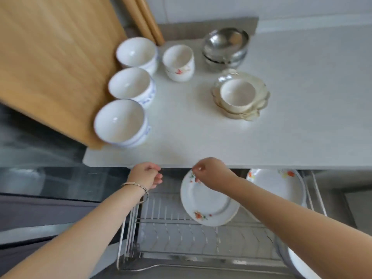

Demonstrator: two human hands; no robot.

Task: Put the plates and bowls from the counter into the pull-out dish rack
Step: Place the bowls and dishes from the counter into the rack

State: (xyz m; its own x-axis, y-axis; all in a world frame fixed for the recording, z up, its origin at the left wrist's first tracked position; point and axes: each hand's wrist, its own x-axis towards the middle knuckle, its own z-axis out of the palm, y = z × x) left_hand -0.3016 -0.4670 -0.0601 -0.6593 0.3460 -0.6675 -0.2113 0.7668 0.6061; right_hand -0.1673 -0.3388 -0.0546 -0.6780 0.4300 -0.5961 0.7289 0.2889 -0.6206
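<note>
Below the right hand [209, 175], pinching its rim, the plate [207, 202] is tilting into the dish rack [171, 219] to stand; the left hand [147, 175] is idling, loosely curled, empty.

White plate [207, 200], orange flowers; steel bowls [225, 47]

Glossy ceramic plate [207, 202], wire-metal rack [181, 238]

Floral plates [207, 200] aslant in wire rack [171, 238]
</note>
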